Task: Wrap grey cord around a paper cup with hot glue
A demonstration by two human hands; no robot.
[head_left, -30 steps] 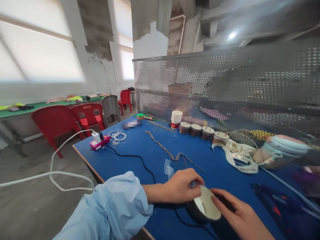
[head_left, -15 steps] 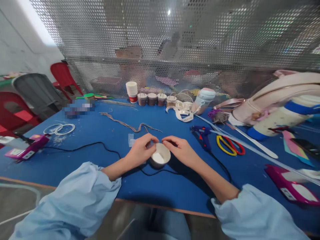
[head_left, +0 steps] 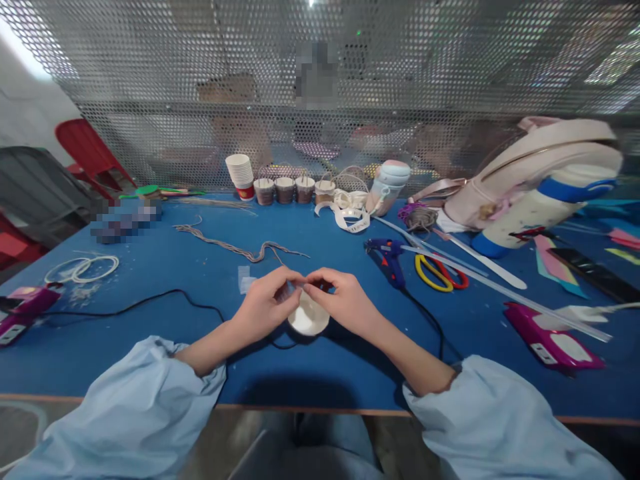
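Note:
A small white paper cup [head_left: 309,319] is in front of me at the table's near side, its opening facing me. My left hand [head_left: 267,297] is closed, thumb and fingertips pinched at the far rim of the cup. Against it, my right hand [head_left: 337,297] pinches the same stretch of rim, the two sets of fingertips almost meeting. The fingers cover that part of the cup. Beyond the left hand lie several strands of brown cord [head_left: 240,249], one end running down toward the fingers. A small clear plastic piece [head_left: 245,280] rests beside that hand.
A blue glue gun [head_left: 393,257] and yellow-red scissors [head_left: 434,273] lie to the right. Several cord-wrapped cups [head_left: 285,191], a cup stack [head_left: 240,175] and a tumbler [head_left: 389,187] line the back. Magenta power strips [head_left: 550,340] sit at both sides; a black cable passes behind the cup.
My fingertips have come closer together over the far rim, and the cup has tilted so more of its inside faces me. The whole view has shifted slightly to the right.

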